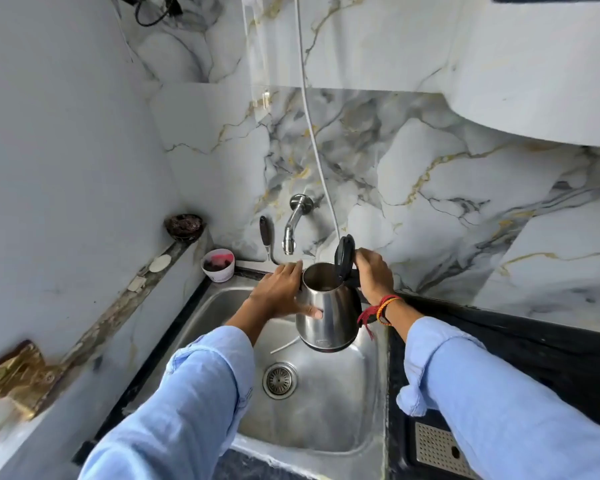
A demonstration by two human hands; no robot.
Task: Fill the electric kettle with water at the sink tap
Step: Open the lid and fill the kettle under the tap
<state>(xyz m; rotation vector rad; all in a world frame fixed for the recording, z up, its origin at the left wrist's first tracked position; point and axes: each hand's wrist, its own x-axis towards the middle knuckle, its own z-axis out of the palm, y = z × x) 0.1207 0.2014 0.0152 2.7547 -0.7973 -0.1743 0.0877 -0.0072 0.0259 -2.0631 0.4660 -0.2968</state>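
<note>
A steel electric kettle (333, 313) hangs over the sink basin (319, 403), upright, with its black lid (344, 258) flipped up. My right hand (373, 275) grips the black handle on the kettle's right side. My left hand (279, 289) presses flat against the kettle's left wall, thumb across the front. The chrome wall tap (293, 223) sticks out of the marble wall, its spout just up and left of the kettle's mouth. No water is seen running from it.
A white cup with pink contents (218, 265) stands at the sink's back left corner, a dark bowl (183, 226) on the ledge above it. A white cord (312, 133) hangs down the wall behind the kettle. A black counter (534, 344) lies to the right.
</note>
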